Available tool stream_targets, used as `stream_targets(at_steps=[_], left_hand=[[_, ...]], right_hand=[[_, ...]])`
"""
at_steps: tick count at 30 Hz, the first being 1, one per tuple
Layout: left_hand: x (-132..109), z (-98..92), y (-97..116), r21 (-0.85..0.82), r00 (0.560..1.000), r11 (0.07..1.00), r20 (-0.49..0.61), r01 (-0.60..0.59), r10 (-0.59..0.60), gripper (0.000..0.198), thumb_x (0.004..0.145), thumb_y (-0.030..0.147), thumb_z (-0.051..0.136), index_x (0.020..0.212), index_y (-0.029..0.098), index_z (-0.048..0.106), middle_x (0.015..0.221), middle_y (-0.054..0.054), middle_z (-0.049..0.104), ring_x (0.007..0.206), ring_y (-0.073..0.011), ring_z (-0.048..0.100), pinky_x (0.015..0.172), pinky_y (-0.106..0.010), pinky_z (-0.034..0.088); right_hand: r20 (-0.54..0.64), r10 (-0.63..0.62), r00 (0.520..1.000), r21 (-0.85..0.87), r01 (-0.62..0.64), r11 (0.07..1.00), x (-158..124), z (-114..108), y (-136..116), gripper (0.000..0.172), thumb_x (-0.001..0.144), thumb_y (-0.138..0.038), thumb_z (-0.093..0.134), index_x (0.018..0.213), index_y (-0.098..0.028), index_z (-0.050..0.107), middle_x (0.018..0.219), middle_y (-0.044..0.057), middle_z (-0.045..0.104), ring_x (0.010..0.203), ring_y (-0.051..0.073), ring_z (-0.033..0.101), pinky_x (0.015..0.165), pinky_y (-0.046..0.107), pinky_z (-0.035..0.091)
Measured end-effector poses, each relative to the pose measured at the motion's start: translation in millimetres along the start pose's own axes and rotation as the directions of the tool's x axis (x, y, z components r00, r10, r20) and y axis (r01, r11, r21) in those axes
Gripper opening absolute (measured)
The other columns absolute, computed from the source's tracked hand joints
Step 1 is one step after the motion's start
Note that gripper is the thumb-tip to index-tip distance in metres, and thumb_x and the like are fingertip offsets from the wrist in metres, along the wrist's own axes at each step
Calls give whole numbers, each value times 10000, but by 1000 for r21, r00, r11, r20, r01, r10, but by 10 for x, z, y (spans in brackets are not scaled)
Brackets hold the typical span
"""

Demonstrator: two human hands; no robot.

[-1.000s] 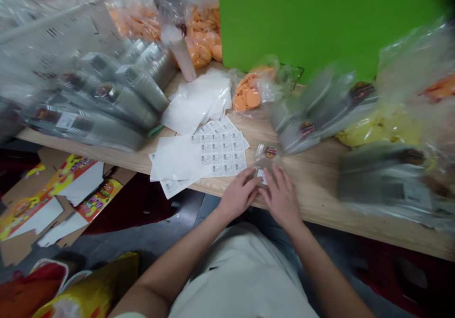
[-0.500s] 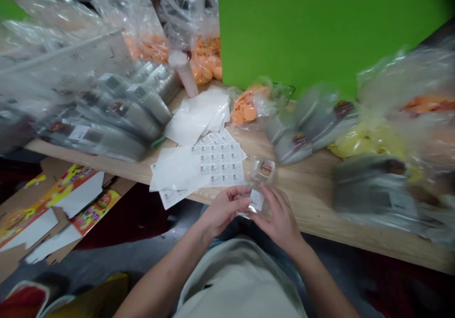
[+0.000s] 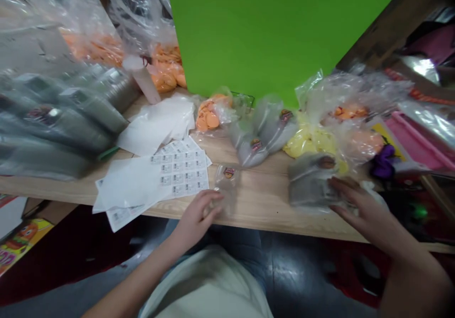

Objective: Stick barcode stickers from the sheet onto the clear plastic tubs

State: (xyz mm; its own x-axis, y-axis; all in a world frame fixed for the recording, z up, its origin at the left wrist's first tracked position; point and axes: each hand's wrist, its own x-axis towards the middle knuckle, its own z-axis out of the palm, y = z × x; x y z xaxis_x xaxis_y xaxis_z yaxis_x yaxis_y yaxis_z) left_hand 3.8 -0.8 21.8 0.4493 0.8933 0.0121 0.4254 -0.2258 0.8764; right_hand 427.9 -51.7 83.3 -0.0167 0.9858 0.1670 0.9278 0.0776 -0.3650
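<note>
My left hand (image 3: pixel 197 216) sits at the table's front edge, its curled fingers around the lower end of a small clear plastic bag (image 3: pixel 227 187) bearing a round printed sticker. My right hand (image 3: pixel 362 209) is far to the right, fingers spread, touching the edge of a bulging grey-filled plastic bag (image 3: pixel 311 183). A sheet of small printed labels (image 3: pixel 181 168) lies to the left of my left hand, partly covered by white paper (image 3: pixel 130 183). The small bag's contents are too blurred to tell.
A green board (image 3: pixel 249 33) rises behind the wooden table (image 3: pixel 270 213). Bags of orange discs (image 3: pixel 209 116) and yellow pieces (image 3: pixel 305 142) stand along it. Grey packs in plastic (image 3: pixel 53 128) pile up at the left, and a pink tray (image 3: pixel 415 140) lies at the right.
My view has swung to the right. My right hand has left the small bag and moved right to the grey bag. My left hand has lowered the small bag toward the table.
</note>
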Motion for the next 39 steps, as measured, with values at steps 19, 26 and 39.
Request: stream_targets(at_steps=[19, 26, 39], left_hand=[[-1154, -708, -827, 378, 727, 770, -669, 513, -155, 345, 865, 176, 368, 1196, 176, 466, 1214, -121, 542, 1149, -220, 491, 979, -418, 373], [-1622, -1249, -1246, -428, 586, 646, -281, 632, -760, 443, 665, 388, 685, 1006, 134, 563, 962, -86, 621, 918, -215, 582, 819, -356, 459], [-1235, -1475, -965, -151, 932, 926, 171, 345, -319, 239, 849, 348, 483, 856, 135, 590, 824, -14, 538, 781, -124, 498, 725, -226, 402]], right_hand=[[271, -579, 769, 296, 506, 811, 332, 2707, -3286, 524, 821, -285, 525, 1309, -126, 422, 1447, 157, 288, 1349, 326, 210, 1065, 546, 235], [279, -778, 563, 425, 654, 626, 207, 2468, -2863, 379, 853, -295, 484, 1212, -173, 501, 1350, 97, 455, 1304, 255, 326, 1051, 496, 292], [198, -521, 830, 638, 294, 711, 307, 2666, -3594, 181, 845, -274, 506, 960, -202, 625, 896, 67, 620, 872, 192, 551, 800, 351, 450]])
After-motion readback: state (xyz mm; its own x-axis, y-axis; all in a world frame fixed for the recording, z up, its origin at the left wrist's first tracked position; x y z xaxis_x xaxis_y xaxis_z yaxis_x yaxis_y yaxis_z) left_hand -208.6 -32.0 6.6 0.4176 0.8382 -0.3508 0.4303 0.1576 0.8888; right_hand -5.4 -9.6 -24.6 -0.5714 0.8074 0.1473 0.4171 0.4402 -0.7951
